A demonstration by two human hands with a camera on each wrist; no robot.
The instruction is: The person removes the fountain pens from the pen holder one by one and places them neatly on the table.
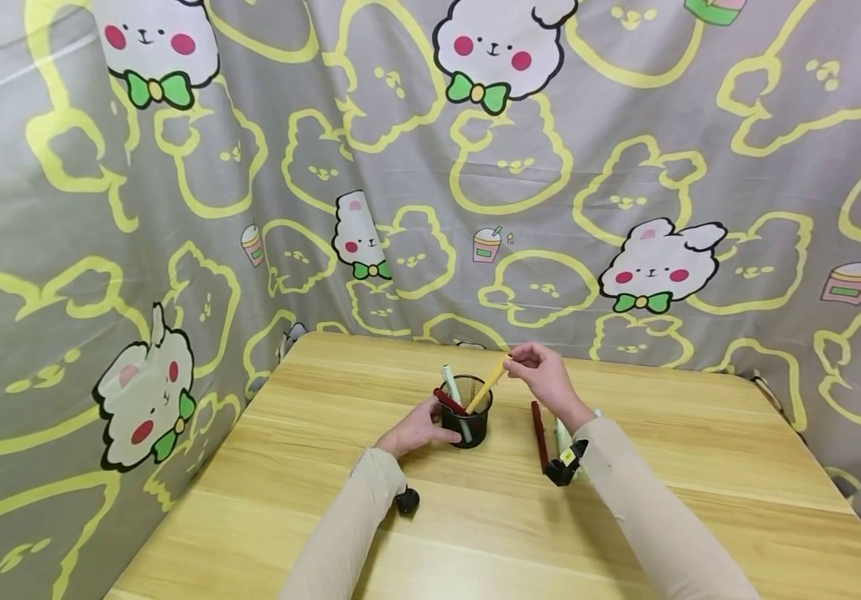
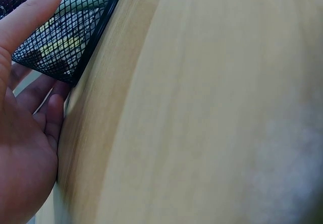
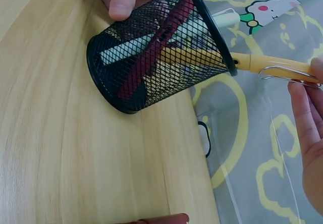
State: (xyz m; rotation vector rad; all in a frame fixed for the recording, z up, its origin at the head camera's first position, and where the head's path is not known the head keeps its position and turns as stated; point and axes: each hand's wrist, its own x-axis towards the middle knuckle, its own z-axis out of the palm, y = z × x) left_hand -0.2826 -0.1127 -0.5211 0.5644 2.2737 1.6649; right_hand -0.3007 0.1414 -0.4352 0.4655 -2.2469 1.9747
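Left grip [image 1: 420, 425]: curled round the side of the mesh cup [image 1: 478, 428], thumb against the wall; probably there to keep a light cup from tipping.
Mesh cup: upright on the surface [image 1: 475, 533], between both grips.
Cup contents: dark red pen [image 1: 448, 402] leaning left over the rim, mint pen [image 1: 451, 380] beside it; the slant likely comes of a mouth much wider than the pens.
Yellow pen [image 1: 488, 384]: lower part inside the cup, slanting up and right over the rim.
Right grip [image 1: 543, 373]: thumb and fingertips pinching the yellow pen at its upper end, a hold that presumably keeps fingers clear of the rim.
Loose pens: second red pen [image 1: 539, 437] and pale green pen [image 1: 562, 433] lying right of the cup, the green partly hidden by the right wrist; seemingly handy there.
Surface: pale wood, streaked grain.
Room: grey curtain [image 1: 415, 179] at left and behind, printed with yellow outlines and white cartoon animals wearing green bows.
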